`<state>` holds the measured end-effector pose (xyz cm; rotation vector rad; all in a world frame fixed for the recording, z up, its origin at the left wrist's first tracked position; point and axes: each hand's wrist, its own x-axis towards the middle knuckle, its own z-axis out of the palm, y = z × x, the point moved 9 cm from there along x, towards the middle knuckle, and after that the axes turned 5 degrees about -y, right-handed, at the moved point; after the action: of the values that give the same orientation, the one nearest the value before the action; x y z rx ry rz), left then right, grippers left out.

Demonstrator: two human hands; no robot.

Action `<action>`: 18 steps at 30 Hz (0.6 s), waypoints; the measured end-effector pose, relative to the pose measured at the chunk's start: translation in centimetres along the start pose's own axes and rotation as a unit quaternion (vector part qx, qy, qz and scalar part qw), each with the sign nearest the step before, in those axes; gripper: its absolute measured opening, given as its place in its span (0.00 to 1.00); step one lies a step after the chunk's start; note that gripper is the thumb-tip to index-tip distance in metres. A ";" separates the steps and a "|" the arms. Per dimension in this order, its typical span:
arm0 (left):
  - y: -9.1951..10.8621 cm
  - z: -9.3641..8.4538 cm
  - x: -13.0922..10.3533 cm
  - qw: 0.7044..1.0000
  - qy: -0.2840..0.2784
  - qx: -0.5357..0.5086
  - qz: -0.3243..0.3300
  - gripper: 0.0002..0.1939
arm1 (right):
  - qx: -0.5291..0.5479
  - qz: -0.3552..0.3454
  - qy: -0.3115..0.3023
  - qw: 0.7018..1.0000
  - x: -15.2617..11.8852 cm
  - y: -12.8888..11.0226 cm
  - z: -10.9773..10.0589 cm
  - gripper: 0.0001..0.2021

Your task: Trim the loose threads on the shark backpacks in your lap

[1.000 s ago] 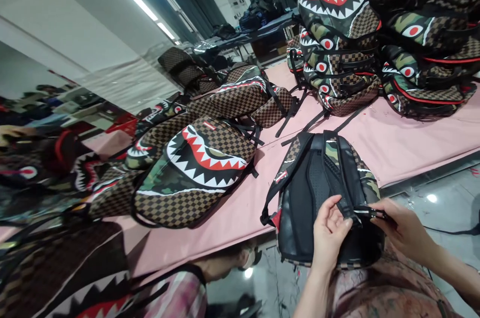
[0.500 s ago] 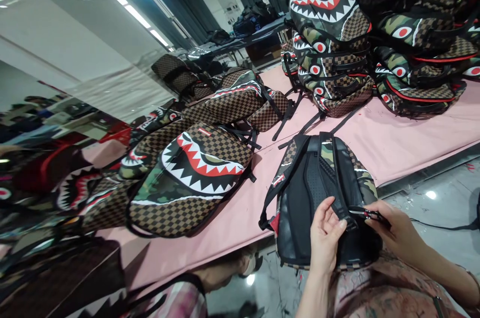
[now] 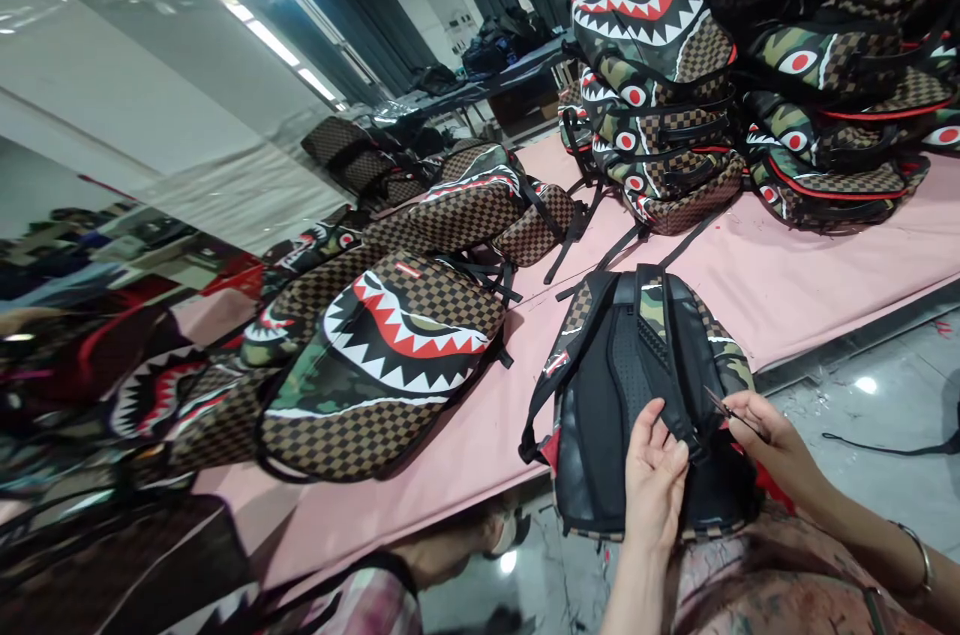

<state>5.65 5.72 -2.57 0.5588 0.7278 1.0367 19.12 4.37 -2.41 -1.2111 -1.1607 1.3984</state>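
Note:
A black-backed backpack with checkered and camouflage sides rests at the table's edge against my body, its padded back facing up. My left hand lies over its lower middle, with thumb and fingers closed at the lower end of a shoulder strap. Just to the right, my right hand grips small dark scissors, their thin tips pointing up and left beside that strap. The other shoulder strap hangs loose along the left side.
A shark-mouth backpack lies left on the pink-covered table, more bags behind it. Stacked backpacks stand at the back right. Another person's arm shows below the table edge. A black strap or cord is at right.
The scissors have turned in my right hand so their tips now angle upward, and they have drawn slightly off the strap. My left hand stays almost in place.

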 end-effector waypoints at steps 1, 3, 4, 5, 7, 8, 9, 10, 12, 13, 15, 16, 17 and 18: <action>0.2 0.0 0.1 1.000 -0.004 0.017 0.010 0.30 | 0.003 0.008 -0.003 1.000 0.4 0.2 -0.1 0.13; 0.5 0.5 0.1 0.998 -0.019 0.057 0.024 0.28 | -0.007 0.018 -0.022 1.000 1.9 0.1 0.2 0.13; 0.6 0.9 0.1 0.996 -0.025 0.077 0.027 0.26 | -0.019 0.018 -0.036 0.999 2.8 -0.2 0.5 0.12; 0.7 1.2 0.0 0.995 -0.023 0.096 0.033 0.25 | -0.031 0.014 -0.054 0.998 3.7 -0.7 1.1 0.12; 1.2 1.7 -0.3 0.990 0.007 0.128 0.061 0.27 | -0.046 -0.005 -0.089 0.995 5.6 -1.9 2.5 0.13; 1.5 1.8 -0.5 0.986 0.033 0.144 0.078 0.31 | -0.049 -0.018 -0.098 0.994 6.4 -2.7 3.2 0.14; 1.9 1.8 -0.6 0.980 0.065 0.164 0.096 0.36 | -0.054 -0.030 -0.096 0.993 7.1 -3.5 3.7 0.14; 2.2 1.7 -0.8 0.972 0.099 0.184 0.111 0.41 | -0.066 -0.043 -0.085 0.993 7.6 -4.4 4.0 0.13; 2.5 1.2 -0.9 0.953 0.160 0.224 0.128 0.47 | -0.130 -0.073 -0.043 0.988 8.4 -6.0 4.0 0.11; 2.8 0.7 -0.8 0.941 0.186 0.245 0.139 0.45 | -0.182 -0.089 -0.020 0.979 8.6 -6.8 3.9 0.10; 3.3 -0.1 -0.5 0.919 0.209 0.292 0.164 0.36 | -0.299 -0.121 0.020 0.946 8.8 -8.3 3.5 0.06; 3.4 -0.4 -0.3 0.911 0.204 0.317 0.170 0.30 | -0.347 -0.133 0.028 0.928 8.9 -8.8 3.4 0.04; 3.3 -0.6 0.0 0.905 0.193 0.338 0.172 0.25 | -0.380 -0.140 0.027 0.914 8.9 -9.1 3.3 0.03; 3.1 -0.9 0.3 0.905 0.180 0.347 0.165 0.20 | -0.395 -0.141 0.016 0.908 9.0 -9.2 3.3 0.03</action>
<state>3.37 7.33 -1.00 1.1531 1.3874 1.2014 15.61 14.23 5.78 -1.5077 -1.8851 0.6769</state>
